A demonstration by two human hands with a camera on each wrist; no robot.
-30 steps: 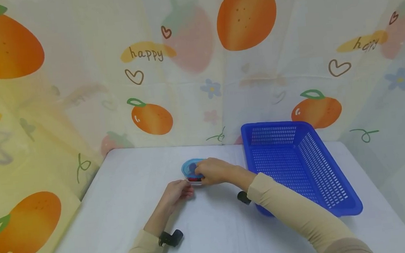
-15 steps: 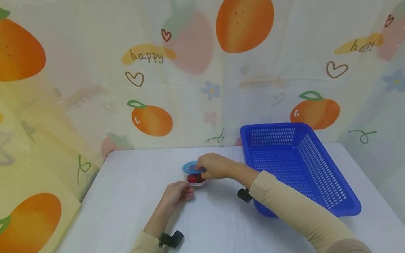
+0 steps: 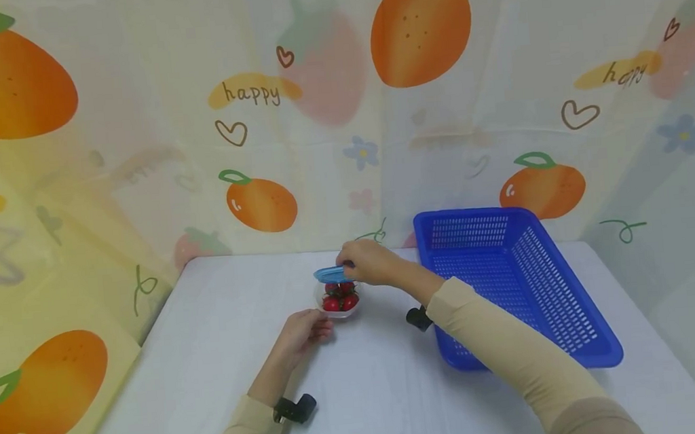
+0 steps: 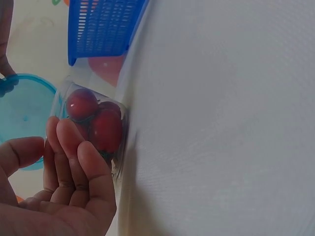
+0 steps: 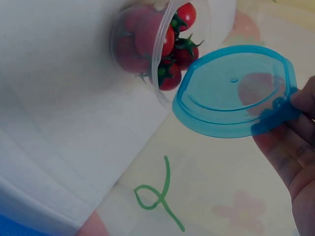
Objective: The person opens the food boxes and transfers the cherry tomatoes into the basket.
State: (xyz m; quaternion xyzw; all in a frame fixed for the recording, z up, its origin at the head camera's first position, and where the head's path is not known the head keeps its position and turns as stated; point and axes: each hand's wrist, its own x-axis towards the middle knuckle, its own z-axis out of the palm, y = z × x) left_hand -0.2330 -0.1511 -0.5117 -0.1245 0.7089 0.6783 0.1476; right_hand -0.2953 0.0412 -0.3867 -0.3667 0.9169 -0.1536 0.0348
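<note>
My right hand (image 3: 371, 261) holds a clear blue lid (image 5: 236, 93) by its edge, thumb on one face and fingers on the other. The lid is raised over a small clear plastic container (image 4: 63, 96), whose top is uncovered. Red cherry tomatoes (image 3: 340, 303) with green stems fill the container, several of them showing. At the container's near left side my left hand (image 3: 303, 329) grips its rim with thumb and fingertips, the other fingers curled beside the wall. In the left wrist view the left fingers (image 4: 93, 164) hide part of the tomatoes.
A large blue plastic basket (image 3: 588, 314) with slotted walls stands on the right of the white table (image 3: 213, 377), under the right forearm. Behind the table hangs a fruit-print cloth (image 3: 332, 177).
My right hand has lifted the blue lid up off the container and tilted it, uncovering the tomatoes. My left hand has stayed at the container's side.
</note>
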